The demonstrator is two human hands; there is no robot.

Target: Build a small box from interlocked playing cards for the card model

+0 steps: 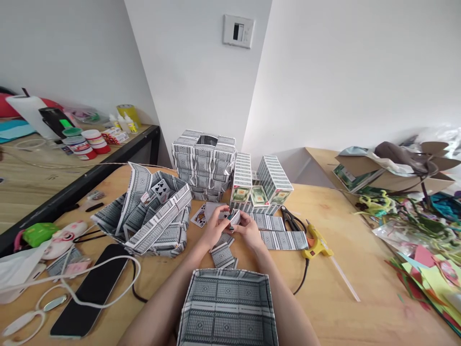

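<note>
Between the fingertips of my left hand [217, 226] and my right hand [249, 232] is a small folded playing card [235, 217]. Both hands are closed on it, in the middle of the wooden table. Just below them lie several grey-patterned playing cards [222, 253]. Close to my right hand, joined strips of folded cards [283, 240] run to the right. Left of my left hand lie face-up cards [199, 216]. A tray made of joined cards [226, 307] sits between my forearms, nearest me.
A box built of cards [204, 163] stands at the back, beside stacked card packs [275, 179]. Left is an open card-built basket [158, 216] and a phone [90, 290]. Black scissors [292, 220] and a yellow glue gun [317, 241] lie right. Paper scraps [428, 274] fill the right edge.
</note>
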